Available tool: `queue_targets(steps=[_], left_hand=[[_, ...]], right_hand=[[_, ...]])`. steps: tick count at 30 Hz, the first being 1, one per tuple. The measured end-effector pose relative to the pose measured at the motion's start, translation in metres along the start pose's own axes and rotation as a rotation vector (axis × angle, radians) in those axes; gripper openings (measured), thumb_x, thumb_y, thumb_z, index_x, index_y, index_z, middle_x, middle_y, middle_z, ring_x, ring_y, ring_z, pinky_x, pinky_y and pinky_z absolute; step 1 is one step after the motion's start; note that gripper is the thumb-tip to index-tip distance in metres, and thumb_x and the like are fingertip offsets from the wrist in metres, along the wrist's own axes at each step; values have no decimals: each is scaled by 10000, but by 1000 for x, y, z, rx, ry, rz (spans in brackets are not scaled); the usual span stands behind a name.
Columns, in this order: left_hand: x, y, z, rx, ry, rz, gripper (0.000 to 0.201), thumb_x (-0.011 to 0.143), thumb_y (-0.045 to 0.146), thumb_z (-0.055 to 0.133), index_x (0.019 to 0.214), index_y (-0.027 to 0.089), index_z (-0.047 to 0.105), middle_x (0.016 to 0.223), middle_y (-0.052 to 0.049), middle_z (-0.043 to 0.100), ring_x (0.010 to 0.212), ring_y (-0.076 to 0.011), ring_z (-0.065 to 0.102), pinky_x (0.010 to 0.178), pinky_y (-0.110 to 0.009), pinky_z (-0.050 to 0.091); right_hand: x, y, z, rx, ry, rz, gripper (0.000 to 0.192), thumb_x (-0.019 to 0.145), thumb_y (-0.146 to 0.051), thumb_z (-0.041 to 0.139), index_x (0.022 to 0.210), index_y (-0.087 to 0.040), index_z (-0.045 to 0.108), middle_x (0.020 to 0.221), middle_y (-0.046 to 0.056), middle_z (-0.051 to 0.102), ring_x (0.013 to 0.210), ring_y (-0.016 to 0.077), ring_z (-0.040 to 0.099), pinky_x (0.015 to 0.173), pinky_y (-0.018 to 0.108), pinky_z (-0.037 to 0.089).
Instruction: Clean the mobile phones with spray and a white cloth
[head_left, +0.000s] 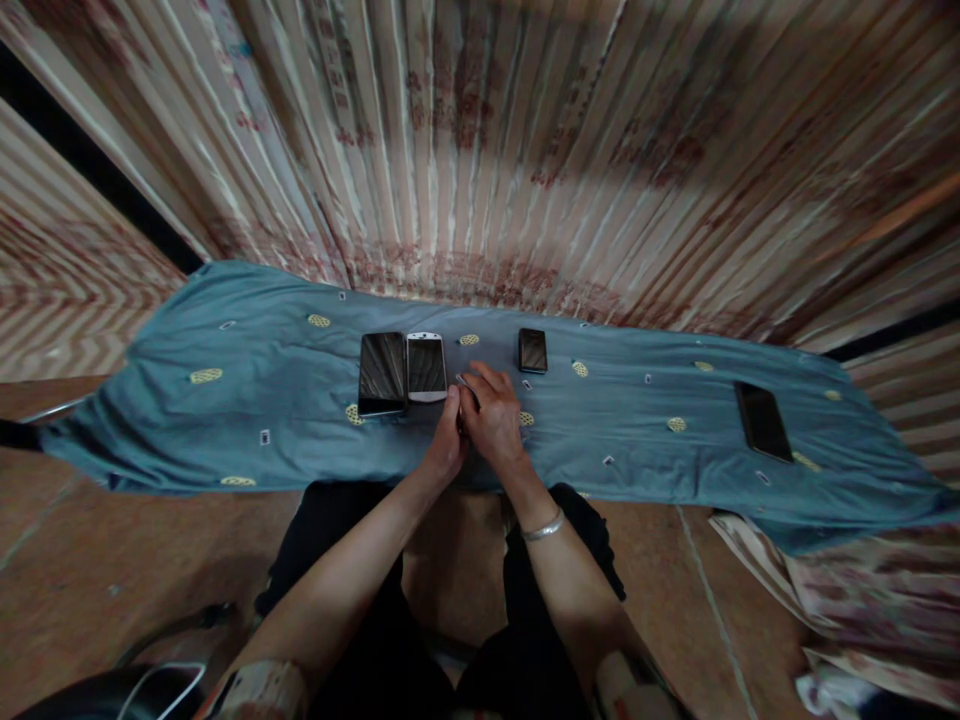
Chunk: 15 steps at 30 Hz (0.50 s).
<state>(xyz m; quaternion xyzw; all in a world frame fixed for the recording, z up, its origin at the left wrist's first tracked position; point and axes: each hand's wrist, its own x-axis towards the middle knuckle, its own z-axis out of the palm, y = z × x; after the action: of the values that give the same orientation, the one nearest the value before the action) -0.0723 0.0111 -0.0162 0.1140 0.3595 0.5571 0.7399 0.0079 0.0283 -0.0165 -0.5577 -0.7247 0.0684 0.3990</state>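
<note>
My left hand (448,445) and my right hand (491,410) are pressed together over a small object on the blue cloth (262,380); a light edge of it shows at my right fingertips, the rest is hidden. Just left of my hands lie a black phone (382,373) and a white-framed phone (426,367), side by side, face up. A smaller dark phone (532,350) lies just beyond my right hand. A metal bangle (543,527) sits on my right wrist.
Another black phone (763,420) lies far right on the cloth. The cloth has yellow oval patches. A striped patterned curtain (525,140) hangs behind. Brown tiled floor (112,560) lies below, with a dark object and a white cable (150,680) at lower left.
</note>
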Motion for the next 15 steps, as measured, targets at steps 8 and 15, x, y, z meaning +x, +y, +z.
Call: queue_targets(steps=[8, 15], left_hand=[[-1, 17, 3, -24, 23, 68, 353, 968, 473, 587, 865, 156, 706, 951, -74, 769, 1213, -214, 668, 1093, -297, 497], [5, 24, 0, -17, 52, 108, 333, 945, 452, 610, 798, 167, 699, 887, -76, 762, 1207, -227, 677, 1078, -289, 503]], right_hand=[[-13, -13, 1, 24, -38, -94, 288, 1004, -197, 498, 1134, -211, 754, 1264, 116, 726, 1113, 252, 663, 1027, 437, 531], [-21, -19, 3, 15, -71, -133, 288, 1004, -185, 496, 1147, -183, 745, 1280, 136, 721, 1100, 256, 657, 1022, 435, 535]])
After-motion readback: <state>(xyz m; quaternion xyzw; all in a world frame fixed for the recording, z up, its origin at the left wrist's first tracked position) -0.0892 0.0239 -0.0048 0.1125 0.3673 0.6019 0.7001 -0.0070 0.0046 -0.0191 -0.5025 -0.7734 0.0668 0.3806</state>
